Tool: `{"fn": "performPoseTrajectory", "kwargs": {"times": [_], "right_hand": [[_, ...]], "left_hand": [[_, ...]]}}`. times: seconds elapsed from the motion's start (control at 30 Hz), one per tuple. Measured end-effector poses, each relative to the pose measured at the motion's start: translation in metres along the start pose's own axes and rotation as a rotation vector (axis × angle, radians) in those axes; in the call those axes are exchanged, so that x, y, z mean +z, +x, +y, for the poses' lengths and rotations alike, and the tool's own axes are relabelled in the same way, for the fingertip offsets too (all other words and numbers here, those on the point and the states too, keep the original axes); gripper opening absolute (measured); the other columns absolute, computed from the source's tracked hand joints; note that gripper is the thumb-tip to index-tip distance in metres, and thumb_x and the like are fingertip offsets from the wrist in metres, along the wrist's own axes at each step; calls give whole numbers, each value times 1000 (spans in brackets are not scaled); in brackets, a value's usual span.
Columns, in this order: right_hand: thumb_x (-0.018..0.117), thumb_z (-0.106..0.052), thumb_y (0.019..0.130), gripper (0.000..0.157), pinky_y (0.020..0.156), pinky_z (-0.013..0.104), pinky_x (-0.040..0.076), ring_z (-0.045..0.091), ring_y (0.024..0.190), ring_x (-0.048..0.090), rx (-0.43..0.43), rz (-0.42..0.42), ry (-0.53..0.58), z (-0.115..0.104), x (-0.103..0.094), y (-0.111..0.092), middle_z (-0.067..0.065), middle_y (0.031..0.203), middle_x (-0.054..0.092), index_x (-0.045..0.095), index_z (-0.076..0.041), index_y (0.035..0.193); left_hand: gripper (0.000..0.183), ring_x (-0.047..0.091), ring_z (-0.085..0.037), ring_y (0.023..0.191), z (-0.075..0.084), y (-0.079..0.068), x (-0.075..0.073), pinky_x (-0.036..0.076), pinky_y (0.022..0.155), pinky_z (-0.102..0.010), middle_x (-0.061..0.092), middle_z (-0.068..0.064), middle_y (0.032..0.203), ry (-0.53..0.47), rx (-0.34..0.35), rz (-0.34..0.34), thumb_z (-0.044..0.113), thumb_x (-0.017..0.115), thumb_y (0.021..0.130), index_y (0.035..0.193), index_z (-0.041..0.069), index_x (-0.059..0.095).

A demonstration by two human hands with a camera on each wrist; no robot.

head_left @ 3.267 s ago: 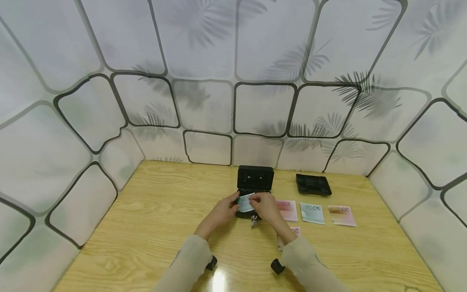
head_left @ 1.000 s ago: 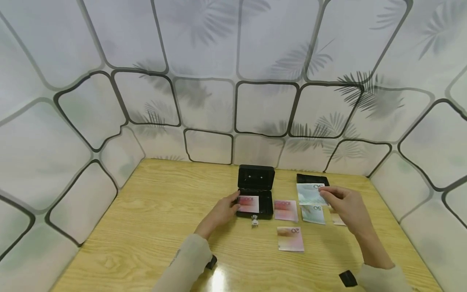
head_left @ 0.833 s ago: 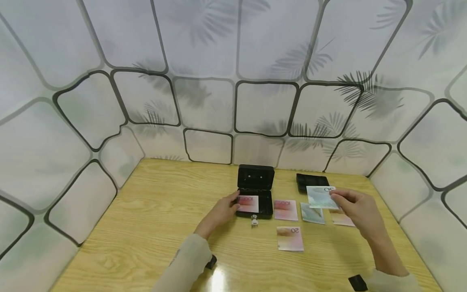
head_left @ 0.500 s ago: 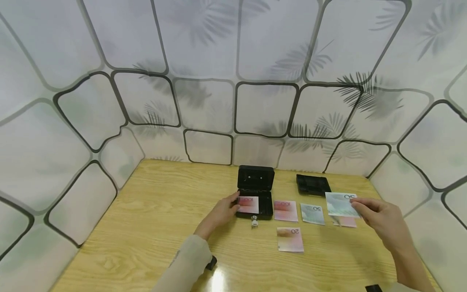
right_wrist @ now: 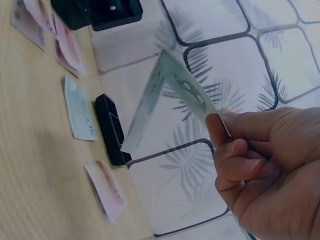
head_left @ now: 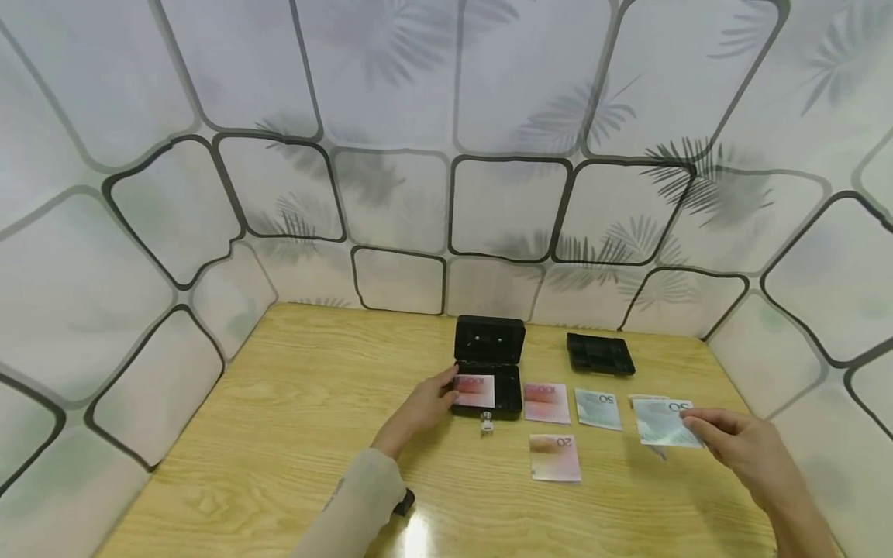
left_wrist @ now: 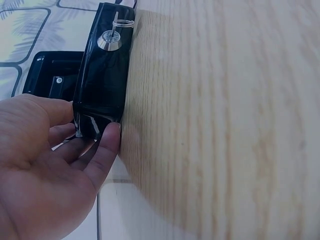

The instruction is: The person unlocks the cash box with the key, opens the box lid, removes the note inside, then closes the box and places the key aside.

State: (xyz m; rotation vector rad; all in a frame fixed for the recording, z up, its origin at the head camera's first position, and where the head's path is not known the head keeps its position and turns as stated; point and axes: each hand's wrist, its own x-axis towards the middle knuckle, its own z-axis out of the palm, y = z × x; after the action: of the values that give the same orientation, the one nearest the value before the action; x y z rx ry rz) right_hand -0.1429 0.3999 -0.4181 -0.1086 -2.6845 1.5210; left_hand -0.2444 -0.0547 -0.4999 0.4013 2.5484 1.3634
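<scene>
My left hand (head_left: pixel 422 404) holds the left side of a small black cash box (head_left: pixel 512 387), its lid raised. In the left wrist view, thumb and fingers grip the end of the cash box (left_wrist: pixel 102 75); a key (left_wrist: pixel 115 22) sits in its lock. Inside lies a pink 100 banknote (head_left: pixel 476 390). Off to the right, my right hand (head_left: pixel 746 453) pinches the right edge of a green folded 50 banknote (head_left: pixel 664 425). In the right wrist view this banknote (right_wrist: pixel 187 90) hangs bent in a V, above the table and partly covering a 20 banknote (head_left: pixel 649 397).
Beside the box lie a pink 100 banknote (head_left: pixel 546 403) and a green 50 banknote (head_left: pixel 598 409). Nearer me is another 20 banknote (head_left: pixel 555 457). A black compartment tray (head_left: pixel 600 354) stands behind them on the wooden table (head_left: pixel 314 387); patterned walls (head_left: pixel 398 201) enclose its back and sides.
My right hand has taken the 50 banknote out of the box, uncovering the pink 100 banknote, and carried it right and nearer me, over the 20 banknote. My left hand stays on the box.
</scene>
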Motion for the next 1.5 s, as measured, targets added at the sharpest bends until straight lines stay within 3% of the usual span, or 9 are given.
{"fn": "performPoseTrajectory", "kwargs": {"times": [0.2,0.5,0.67,0.9,1.03,1.13,1.5], "right_hand": [[67,-17,103,33,45,32,33,13,50,37,32,-43,-51,8,13,-3,-4,58,41,71,13,116],[70,-10,99,25,43,30,34,6,51,37,12,-59,-75,19,38,-2,-4,58,44,74,12,111],[68,-12,101,28,46,27,35,7,51,35,69,-121,-91,24,46,-1,-3,59,43,73,10,116],[70,-11,99,25,47,25,36,8,52,36,96,-127,-106,28,57,1,-1,60,46,75,9,114],[71,-12,98,22,54,24,42,4,62,45,40,-122,-167,34,62,3,9,83,70,77,6,111],[73,-12,97,19,59,24,45,3,70,50,0,-113,-201,37,67,3,14,106,76,79,4,107],[72,-13,97,17,67,26,52,11,81,61,53,-130,-312,40,77,5,12,103,77,80,-1,105]], "left_hand": [[56,33,-36,149,0,1,-1,33,118,-53,37,-22,161,13,-1,5,11,55,108,160,4,36],[56,33,-38,149,1,1,-1,32,118,-53,37,-22,161,18,8,0,11,54,108,160,4,36],[55,33,-38,149,1,0,0,31,119,-54,37,-23,160,14,37,6,8,53,108,159,0,36],[55,32,-37,150,2,-2,0,33,118,-53,35,-20,162,2,19,-2,10,53,109,160,2,35],[55,32,-37,150,2,-1,0,32,118,-53,35,-20,162,5,22,-1,10,52,109,160,2,35],[55,32,-37,150,3,-1,-1,32,118,-54,35,-21,162,0,18,-3,10,52,109,161,3,35],[55,31,-38,150,2,-1,0,31,119,-54,35,-21,163,-2,17,-4,10,52,109,160,2,34]]}}
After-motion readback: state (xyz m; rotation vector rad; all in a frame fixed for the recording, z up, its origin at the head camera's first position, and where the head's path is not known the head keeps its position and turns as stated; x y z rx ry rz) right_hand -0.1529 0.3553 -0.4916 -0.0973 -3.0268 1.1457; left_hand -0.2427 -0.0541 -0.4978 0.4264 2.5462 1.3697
